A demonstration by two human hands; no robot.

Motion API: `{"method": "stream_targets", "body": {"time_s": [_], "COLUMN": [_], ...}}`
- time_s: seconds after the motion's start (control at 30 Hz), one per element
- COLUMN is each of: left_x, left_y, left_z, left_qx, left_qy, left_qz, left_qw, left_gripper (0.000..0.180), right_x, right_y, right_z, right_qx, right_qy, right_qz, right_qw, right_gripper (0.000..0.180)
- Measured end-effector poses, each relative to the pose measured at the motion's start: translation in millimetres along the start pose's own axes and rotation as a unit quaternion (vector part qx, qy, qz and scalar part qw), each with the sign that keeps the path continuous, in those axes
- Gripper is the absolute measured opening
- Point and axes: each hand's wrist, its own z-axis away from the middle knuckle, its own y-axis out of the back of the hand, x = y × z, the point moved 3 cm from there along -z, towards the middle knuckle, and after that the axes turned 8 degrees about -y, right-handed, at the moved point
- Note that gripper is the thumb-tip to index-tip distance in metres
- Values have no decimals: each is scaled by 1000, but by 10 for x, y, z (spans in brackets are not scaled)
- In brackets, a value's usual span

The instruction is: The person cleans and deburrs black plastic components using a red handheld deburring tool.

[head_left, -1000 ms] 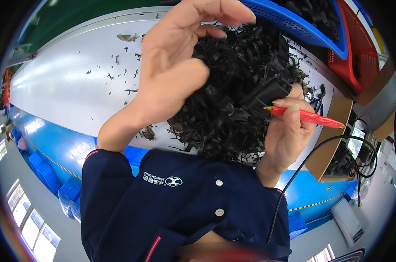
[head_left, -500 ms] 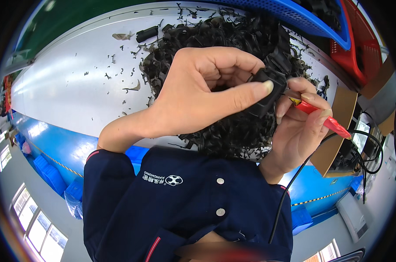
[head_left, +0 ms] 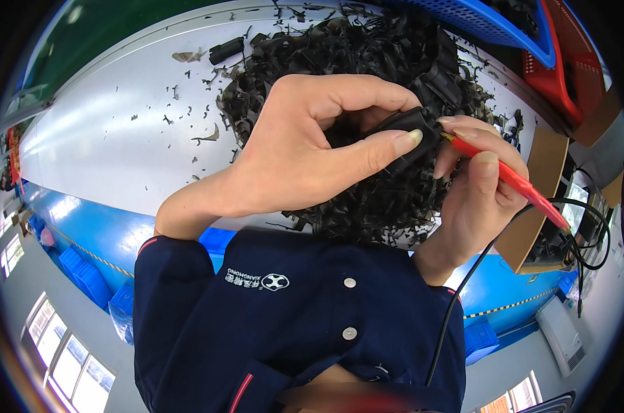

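My left hand (head_left: 305, 155) is closed on a black molded plastic part (head_left: 425, 131), pinched between thumb and fingers. My right hand (head_left: 473, 189) grips a slim red-handled trimming knife (head_left: 515, 180). Its yellowish tip end is at the right edge of the part; the blade itself is too small to make out. Fingers of the right hand are close beside the part, and whether they touch it I cannot tell. Under both hands lies a heap of black plastic trimmings (head_left: 353, 210), partly hidden by them. Another black molded piece (head_left: 441, 81) rests on the heap just beyond.
A black cylindrical piece (head_left: 226, 51) and scattered scraps lie on the white tabletop (head_left: 105, 138). Beyond the heap stands a blue perforated basket (head_left: 484, 31), with a red crate (head_left: 556, 79) at its right. A cardboard box (head_left: 532, 206) and a looping black cable (head_left: 456, 299) are on the right.
The black part has turned in my left hand and shows a narrower side. My right hand has shifted, swinging the knife so that its tip meets the part's edge.
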Motion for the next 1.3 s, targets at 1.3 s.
{"method": "stream_targets", "body": {"time_s": [1.3], "left_x": [289], "left_y": [220], "left_z": [-89], "left_qx": [35], "left_qy": [-219], "left_qz": [-53], "left_qw": [974], "left_gripper": [52], "right_x": [582], "right_y": [-172], "right_z": [22], "right_qx": [-31], "right_qy": [92], "right_qz": [423], "right_qw": [901], "right_gripper": [17]}}
